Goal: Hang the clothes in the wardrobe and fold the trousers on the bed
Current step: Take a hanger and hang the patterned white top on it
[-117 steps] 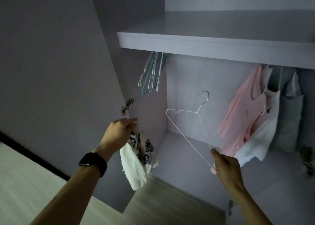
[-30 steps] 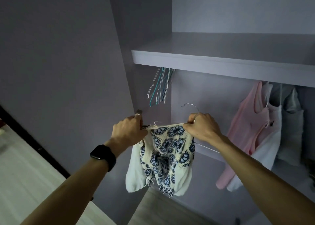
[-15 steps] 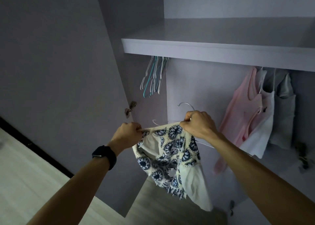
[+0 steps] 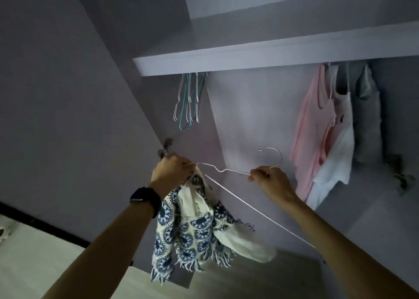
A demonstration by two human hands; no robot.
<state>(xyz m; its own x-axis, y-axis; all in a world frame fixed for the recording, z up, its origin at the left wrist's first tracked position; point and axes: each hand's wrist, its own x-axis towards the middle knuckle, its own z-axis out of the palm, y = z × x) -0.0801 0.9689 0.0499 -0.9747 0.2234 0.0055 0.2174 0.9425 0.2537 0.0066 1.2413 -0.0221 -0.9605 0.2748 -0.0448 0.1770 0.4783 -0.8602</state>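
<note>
Garment [image 4: 192, 226]: cream top with blue rosettes and a fringed hem, bunched and hanging at 6 o'clock of the view, directly below the left hand. Its upper edge is gathered at the hanger's left shoulder, and the rest droops free in front of the wardrobe opening.
Hanger [image 4: 249, 204]: thin white wire, held tilted between both hands near the centre. The hook is uppermost at 4 o'clock of centre, in open air against the back panel and well below the shelf. The long bottom wire slants down towards 5 o'clock and passes behind the right forearm.
Left hand [image 4: 172, 171]: at 8 o'clock of centre, fingers curled tight round the garment's top edge together with the hanger's left end.
Watch [image 4: 145, 199]: black, on the left wrist.
Right hand [image 4: 269, 180]: at 4 o'clock of centre, thumb and fingers pinching the hanger's neck just under the hook.
Wardrobe shelf [image 4: 272, 56]: pale board crossing the upper view from 11 to 2 o'clock. The rail beneath it is hidden.
Spare hangers [image 4: 188, 101]: bunch of bare wire hangers, one of them teal, hanging under the shelf at 12 o'clock, well apart from the held hanger.
Pink top [image 4: 310, 135]: hung at 3 o'clock.
White top [image 4: 337, 158]: overlapping the pink top on its 3 o'clock side.
Grey garment [image 4: 367, 121]: hung farthest towards 3 o'clock, just beside the white top.
Door [image 4: 68, 94]: open wardrobe door filling 9 to 11 o'clock.
Hinge [image 4: 165, 149]: just above the left hand.
Floor [image 4: 34, 253]: pale boards at 7 o'clock.
</note>
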